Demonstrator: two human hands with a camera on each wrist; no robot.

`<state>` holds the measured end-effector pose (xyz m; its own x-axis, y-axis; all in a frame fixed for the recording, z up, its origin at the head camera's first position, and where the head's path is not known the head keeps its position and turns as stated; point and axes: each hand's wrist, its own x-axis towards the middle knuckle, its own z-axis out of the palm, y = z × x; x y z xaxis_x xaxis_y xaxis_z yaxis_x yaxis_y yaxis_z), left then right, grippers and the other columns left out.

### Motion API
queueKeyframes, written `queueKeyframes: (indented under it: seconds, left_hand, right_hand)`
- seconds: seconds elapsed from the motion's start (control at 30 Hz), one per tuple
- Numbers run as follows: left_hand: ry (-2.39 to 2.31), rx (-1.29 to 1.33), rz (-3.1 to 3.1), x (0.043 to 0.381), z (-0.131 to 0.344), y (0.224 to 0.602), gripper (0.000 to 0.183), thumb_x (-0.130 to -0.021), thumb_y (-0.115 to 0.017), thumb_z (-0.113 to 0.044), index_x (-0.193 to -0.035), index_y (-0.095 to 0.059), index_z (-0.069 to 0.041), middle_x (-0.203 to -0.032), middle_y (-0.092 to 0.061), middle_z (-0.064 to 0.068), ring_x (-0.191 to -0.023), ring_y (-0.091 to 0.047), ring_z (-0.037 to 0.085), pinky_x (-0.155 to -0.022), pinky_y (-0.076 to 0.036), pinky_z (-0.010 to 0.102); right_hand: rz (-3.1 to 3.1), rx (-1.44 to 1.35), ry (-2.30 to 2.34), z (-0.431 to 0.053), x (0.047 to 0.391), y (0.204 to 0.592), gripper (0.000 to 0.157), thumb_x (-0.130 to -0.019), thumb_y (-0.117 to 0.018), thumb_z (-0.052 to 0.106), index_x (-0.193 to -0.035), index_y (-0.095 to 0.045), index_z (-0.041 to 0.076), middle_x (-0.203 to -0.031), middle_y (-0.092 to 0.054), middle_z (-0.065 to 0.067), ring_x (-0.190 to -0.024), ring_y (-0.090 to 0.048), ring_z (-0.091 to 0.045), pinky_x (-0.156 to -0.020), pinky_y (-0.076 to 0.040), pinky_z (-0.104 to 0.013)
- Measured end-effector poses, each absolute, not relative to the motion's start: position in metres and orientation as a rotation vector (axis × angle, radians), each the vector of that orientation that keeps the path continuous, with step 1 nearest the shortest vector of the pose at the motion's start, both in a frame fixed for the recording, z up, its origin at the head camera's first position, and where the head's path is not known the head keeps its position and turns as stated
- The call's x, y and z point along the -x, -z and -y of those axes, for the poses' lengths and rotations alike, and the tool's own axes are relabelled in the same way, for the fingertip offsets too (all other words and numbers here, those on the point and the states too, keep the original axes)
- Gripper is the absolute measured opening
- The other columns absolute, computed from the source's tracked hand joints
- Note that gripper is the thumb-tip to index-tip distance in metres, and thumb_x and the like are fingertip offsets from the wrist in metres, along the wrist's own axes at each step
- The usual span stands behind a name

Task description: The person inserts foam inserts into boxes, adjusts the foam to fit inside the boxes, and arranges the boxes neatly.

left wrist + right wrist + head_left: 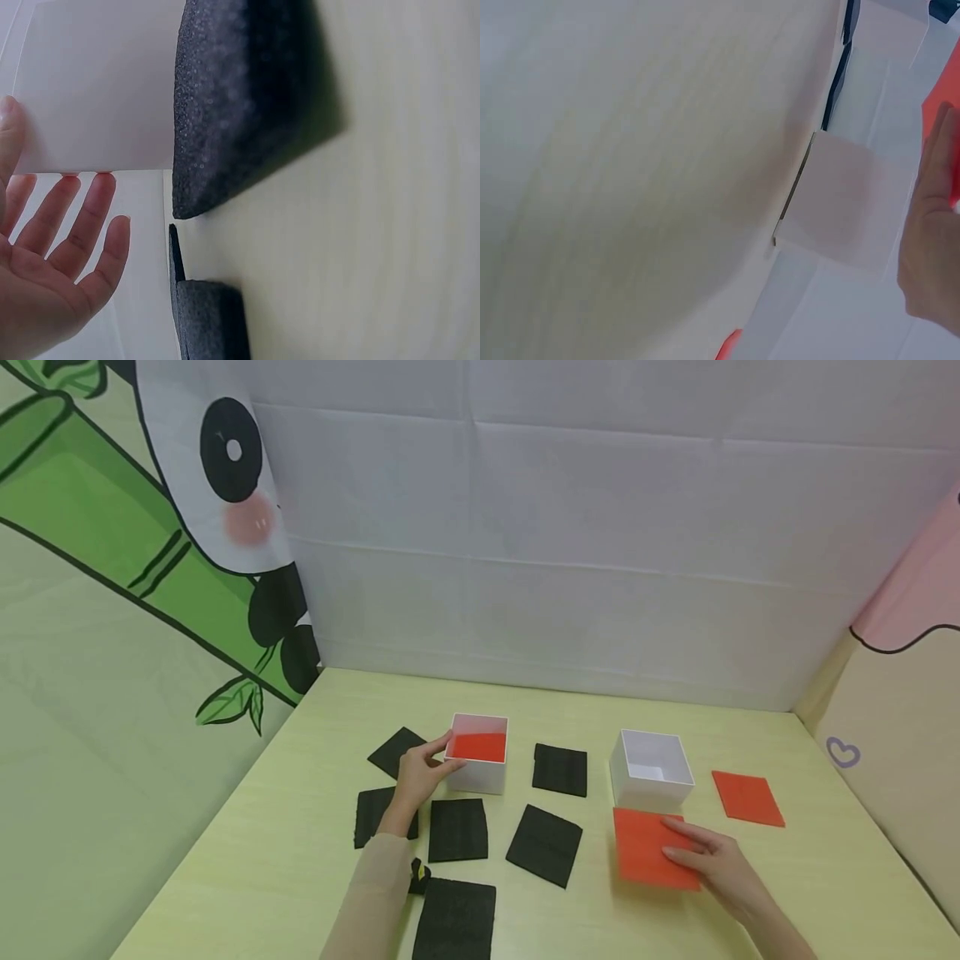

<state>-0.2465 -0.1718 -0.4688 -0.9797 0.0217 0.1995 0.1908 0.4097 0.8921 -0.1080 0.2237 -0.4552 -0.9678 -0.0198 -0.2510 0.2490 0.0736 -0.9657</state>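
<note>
My left hand (420, 772) is at the left white box (476, 777), its thumb on the near side and its fingertips against the left side. In the left wrist view, the fingertips touch an edge of that box (97, 90). A red piece (478, 747) lies inside it. My right hand (716, 868) grips a red square sheet (641, 852) by its right edge, raised over the table in front of the right white box (652, 789). No sheet shows in this box. In the right wrist view only part of the sheet (945, 82) appears beside the hand.
Several black foam squares (459, 831) lie around the left box and toward the near edge, one (560, 770) between the boxes. Another red square (747, 797) lies right of the right box. A small black-and-yellow thing (418, 875) sits near the left forearm. A white cloth wall (525, 610) stands behind.
</note>
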Motion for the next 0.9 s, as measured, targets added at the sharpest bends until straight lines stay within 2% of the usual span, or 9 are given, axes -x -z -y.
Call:
queueKeyframes:
  seconds: [0.13, 0.33, 0.43, 0.6, 0.9]
  left_hand:
    - [1.617, 0.184, 2.505, 0.246, 0.172, 0.469, 0.058, -0.071, -0.075, -0.025, -0.124, -0.055, -0.013, -0.119, -0.056, 0.008, -0.068, -0.059, 0.016, -0.060, -0.046, 0.026]
    - [1.600, 0.182, 2.512, 0.248, 0.172, 0.471, 0.058, -0.071, -0.075, -0.027, -0.124, -0.055, -0.013, -0.119, -0.057, 0.007, -0.067, -0.058, 0.016, -0.059, -0.046, 0.026]
    - [1.600, 0.181, 2.513, 0.248, 0.173, 0.470, 0.058, -0.072, -0.074, -0.027, -0.124, -0.055, -0.013, -0.119, -0.056, 0.008, -0.067, -0.058, 0.016, -0.059, -0.046, 0.026]
    - [1.604, 0.176, 2.513, 0.248, 0.172, 0.469, 0.057, -0.072, -0.075, -0.025, -0.124, -0.055, -0.013, -0.119, -0.057, 0.007, -0.067, -0.057, 0.016, -0.059, -0.046, 0.026]
    - [1.602, 0.185, 2.514, 0.245, 0.172, 0.466, 0.058, -0.071, -0.075, -0.024, -0.124, -0.054, -0.012, -0.120, -0.056, 0.009, -0.067, -0.058, 0.016, -0.060, -0.046, 0.025]
  right_hand:
    - [-2.115, -0.220, 2.039, -0.214, 0.112, 0.452, 0.042, -0.079, -0.066, 0.005, -0.119, -0.060, 0.017, -0.131, -0.039, -0.014, -0.093, -0.055, -0.005, -0.078, -0.047, -0.028]
    - [-2.056, -0.207, 2.104, -0.199, 0.117, 0.450, 0.039, -0.079, -0.066, 0.003, -0.112, -0.065, 0.024, -0.130, -0.040, -0.017, -0.090, -0.057, -0.010, -0.077, -0.048, -0.029]
    - [-2.056, -0.194, 2.102, -0.192, 0.121, 0.450, 0.042, -0.079, -0.066, 0.003, -0.119, -0.061, 0.016, -0.132, -0.036, -0.021, -0.092, -0.056, -0.011, -0.077, -0.047, -0.030]
    - [-2.062, -0.173, 2.082, -0.180, 0.129, 0.449, 0.053, -0.080, -0.066, 0.005, -0.128, -0.046, 0.000, -0.136, -0.031, -0.024, -0.097, -0.054, -0.012, -0.078, -0.047, -0.030]
    - [-2.083, -0.087, 2.031, -0.163, 0.139, 0.447, 0.053, -0.084, -0.061, 0.007, -0.132, -0.039, -0.003, -0.133, -0.035, -0.025, -0.098, -0.054, -0.019, -0.077, -0.047, -0.029]
